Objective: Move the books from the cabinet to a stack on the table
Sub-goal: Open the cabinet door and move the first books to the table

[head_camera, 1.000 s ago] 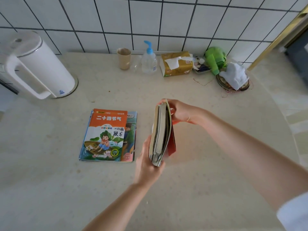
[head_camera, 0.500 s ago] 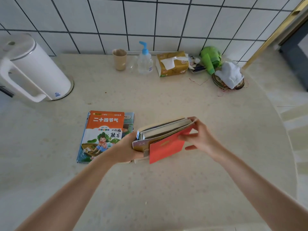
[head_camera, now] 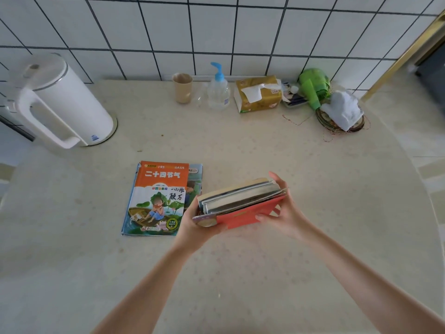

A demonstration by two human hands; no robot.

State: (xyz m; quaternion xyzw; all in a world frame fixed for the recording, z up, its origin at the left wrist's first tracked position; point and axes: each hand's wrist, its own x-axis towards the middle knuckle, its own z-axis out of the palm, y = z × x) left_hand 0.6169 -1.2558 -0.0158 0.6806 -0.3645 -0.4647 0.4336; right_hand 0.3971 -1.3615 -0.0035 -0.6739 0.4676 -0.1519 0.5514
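While both hands hold it above the table (head_camera: 265,273), a bundle of books (head_camera: 237,200) hangs tilted, page edges facing the camera, its long axis running from lower left up to the right. A red cover (head_camera: 245,214) is the bundle's near face. The left hand (head_camera: 192,225) cups the lower left end, fingers curled under the spines (the fingertips themselves are hidden). The right hand (head_camera: 284,213) clamps the upper right end, thumb on the red cover and fingers spread behind the far side.

Just left of the bundle, and partly behind the left hand, a stack (head_camera: 160,198) of two thin books lies flat on the table, an orange picture book on top, its long axis pointing away from the camera.

Farther back along the tiled wall stand a white kettle (head_camera: 62,102), a cup (head_camera: 182,88), a pump bottle (head_camera: 218,89), a tissue pack (head_camera: 258,94), a green object (head_camera: 313,85) and a white cloth (head_camera: 343,112).
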